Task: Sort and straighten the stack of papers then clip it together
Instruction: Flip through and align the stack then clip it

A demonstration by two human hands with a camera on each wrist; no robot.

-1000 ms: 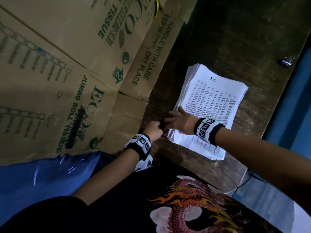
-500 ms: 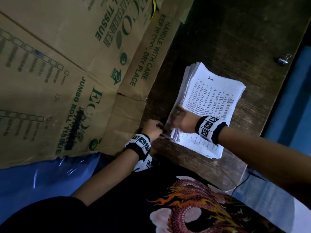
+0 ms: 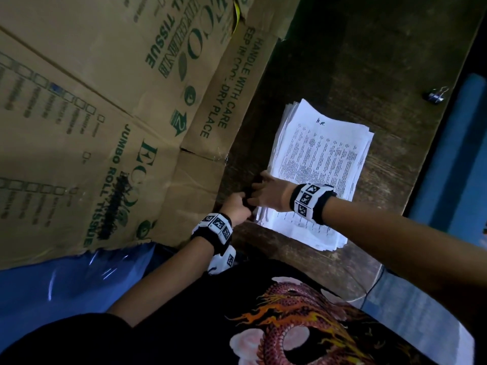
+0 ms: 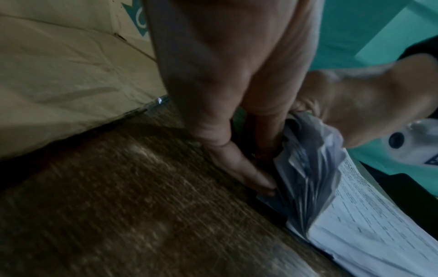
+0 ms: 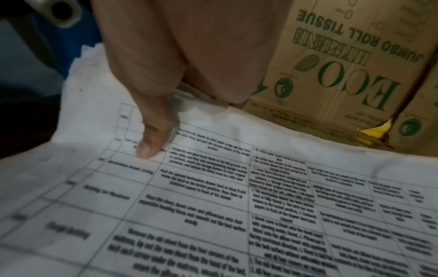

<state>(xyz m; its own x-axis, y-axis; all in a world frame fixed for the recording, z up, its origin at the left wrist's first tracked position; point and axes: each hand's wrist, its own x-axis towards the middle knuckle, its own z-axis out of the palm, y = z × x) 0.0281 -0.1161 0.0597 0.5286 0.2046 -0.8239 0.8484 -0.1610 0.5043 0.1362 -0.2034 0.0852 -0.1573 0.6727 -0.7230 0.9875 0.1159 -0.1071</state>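
Note:
A thick stack of printed papers (image 3: pixel 321 154) lies on the dark wooden table (image 3: pixel 342 61), its edges slightly uneven. Both hands meet at its near left corner. My left hand (image 3: pixel 238 206) is curled there and pinches a small dark binder clip (image 3: pixel 249 200), mostly hidden between the hands. In the left wrist view the sheets (image 4: pixel 312 178) bunch and fan out from that pinched corner. My right hand (image 3: pixel 266 193) grips the same corner, with its thumb (image 5: pixel 151 138) pressed flat on the top sheet (image 5: pixel 213 206) and its fingers over the edge.
A second binder clip (image 3: pixel 436 94) lies alone near the table's far right edge. Large cardboard boxes (image 3: pixel 105 101) stand against the table's left side, close to the hands. Blue plastic (image 3: pixel 66 285) lies below the boxes. The table's right edge drops to a blue floor.
Both hands stay at the stack's near left corner. The right hand's fingers have shifted along the edge and closed in against the left hand. The stack itself has not moved.

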